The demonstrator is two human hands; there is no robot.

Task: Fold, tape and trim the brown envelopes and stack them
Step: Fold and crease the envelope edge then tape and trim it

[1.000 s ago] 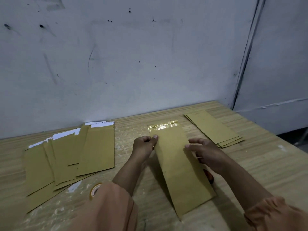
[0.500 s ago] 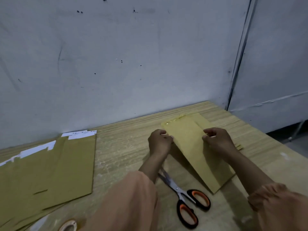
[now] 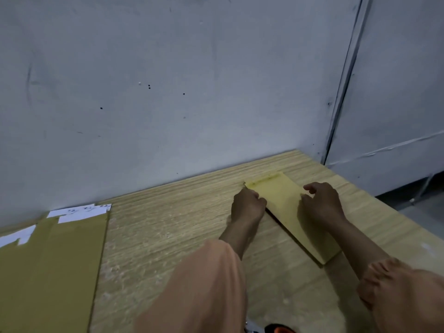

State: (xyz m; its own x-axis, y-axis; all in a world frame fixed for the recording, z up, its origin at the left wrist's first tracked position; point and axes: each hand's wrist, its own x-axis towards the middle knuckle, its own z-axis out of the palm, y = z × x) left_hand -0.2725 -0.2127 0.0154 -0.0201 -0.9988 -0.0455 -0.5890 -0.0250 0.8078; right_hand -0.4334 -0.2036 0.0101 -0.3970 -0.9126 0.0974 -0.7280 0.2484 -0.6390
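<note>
the brown envelope [image 3: 286, 205] lies on the wooden table [image 3: 173, 231], long and narrow, with its far end pointing to the grey wall [image 3: 168, 92] and its near end reaching toward the person. a shiny strip shows across its far end, but it is too blurred to say what it is. whether other envelopes lie under it, i cannot tell.

the left hand [image 3: 248, 205] is at the left long edge of this envelope, fingers curled, and it pinches the edge near the far end. the right hand [image 3: 320, 203] is at the right long edge of the same envelope, also with curled fingers that hold the paper there. both arms wear loose peach sleeves [image 3: 199, 284].

well to the left of the envelope, a spread of brown envelopes [image 3: 48, 265] lies flat on the table, with white paper tips [image 3: 79, 212] showing at their far ends. nearer to the person than the envelope, at the bottom edge, an orange and black piece of the scissors [image 3: 278, 329] shows, mostly cut off.
</note>
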